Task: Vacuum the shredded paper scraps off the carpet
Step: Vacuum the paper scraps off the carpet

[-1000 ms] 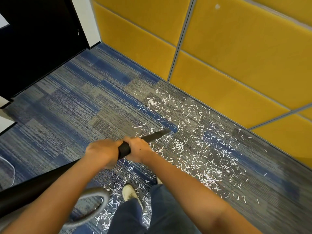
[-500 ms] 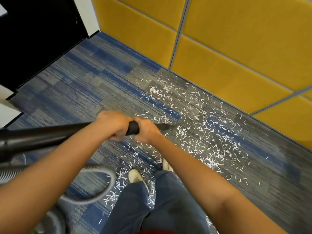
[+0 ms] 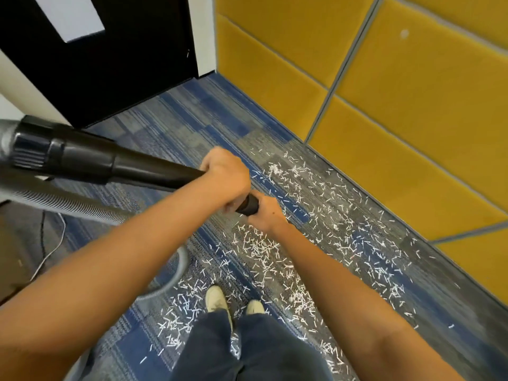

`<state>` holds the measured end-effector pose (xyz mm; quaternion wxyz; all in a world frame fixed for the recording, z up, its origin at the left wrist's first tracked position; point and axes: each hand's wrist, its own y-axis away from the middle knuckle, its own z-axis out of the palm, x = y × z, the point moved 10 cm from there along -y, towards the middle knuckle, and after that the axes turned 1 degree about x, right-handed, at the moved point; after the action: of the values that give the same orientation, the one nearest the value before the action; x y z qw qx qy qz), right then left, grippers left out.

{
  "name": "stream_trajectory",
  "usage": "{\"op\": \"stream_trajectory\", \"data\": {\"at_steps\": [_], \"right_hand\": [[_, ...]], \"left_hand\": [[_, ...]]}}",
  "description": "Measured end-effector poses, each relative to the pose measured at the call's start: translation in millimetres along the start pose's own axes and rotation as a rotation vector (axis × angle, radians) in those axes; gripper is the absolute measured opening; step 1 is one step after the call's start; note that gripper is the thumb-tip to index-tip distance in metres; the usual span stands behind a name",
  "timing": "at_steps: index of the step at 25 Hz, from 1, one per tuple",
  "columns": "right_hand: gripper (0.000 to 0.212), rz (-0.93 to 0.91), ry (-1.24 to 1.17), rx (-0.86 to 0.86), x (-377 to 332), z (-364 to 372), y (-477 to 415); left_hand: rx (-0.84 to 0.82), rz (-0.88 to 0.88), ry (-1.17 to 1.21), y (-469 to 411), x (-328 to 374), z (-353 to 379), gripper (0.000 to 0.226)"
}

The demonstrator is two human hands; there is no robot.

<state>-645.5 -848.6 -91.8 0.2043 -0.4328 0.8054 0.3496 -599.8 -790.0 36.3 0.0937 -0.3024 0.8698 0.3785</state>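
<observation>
Closed off along the right by yellow wall panels (image 3: 412, 105), meeting the carpet (image 3: 178, 127) on a diagonal line. Closed off at far left by a black door (image 3: 123, 64). Open between door and panels, along a carpet strip into the corner. Obstructed at left, above the floor, by the vacuum tube (image 3: 137, 166) and the ribbed grey hose (image 3: 68, 199). Occupied at centre by left hand (image 3: 225, 180) and right hand (image 3: 266, 213), both gripping the tube close together. Passable right of the right forearm, over flat paper scraps (image 3: 343, 224), up to the wall base. Crossed at near left by a thin white cable (image 3: 52, 251). Blocked at bottom centre by shoes (image 3: 217, 298) and legs.
</observation>
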Motion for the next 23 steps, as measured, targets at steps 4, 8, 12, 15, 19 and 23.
{"op": "stream_trajectory", "data": {"at_steps": [4,8,12,15,19,23], "right_hand": [[0.059,-0.007,-0.012,-0.03,4.7,-11.4,12.1],[0.053,-0.022,0.04,-0.016,5.3,0.5,25.4],[0.084,0.241,-0.076,0.035,20.5,30.7,39.2],[0.069,0.46,-0.308,0.077,30.6,66.7,48.0],[0.029,0.716,-0.742,0.236,38.1,116.5,78.8],[0.027,0.744,-0.778,0.104,7.0,159.6,101.2]], "left_hand": [[-0.113,-0.012,0.226,32.2,-19.6,3.0,0.024],[-0.05,0.023,0.356,51.1,-12.3,17.5,0.022],[-0.042,0.014,0.483,64.4,-17.5,49.1,0.03],[-0.041,0.011,0.572,76.8,-25.6,91.2,0.036],[0.04,0.027,0.612,97.9,-24.2,145.8,0.036],[0.071,0.025,0.679,109.0,-19.3,182.7,0.034]]}}
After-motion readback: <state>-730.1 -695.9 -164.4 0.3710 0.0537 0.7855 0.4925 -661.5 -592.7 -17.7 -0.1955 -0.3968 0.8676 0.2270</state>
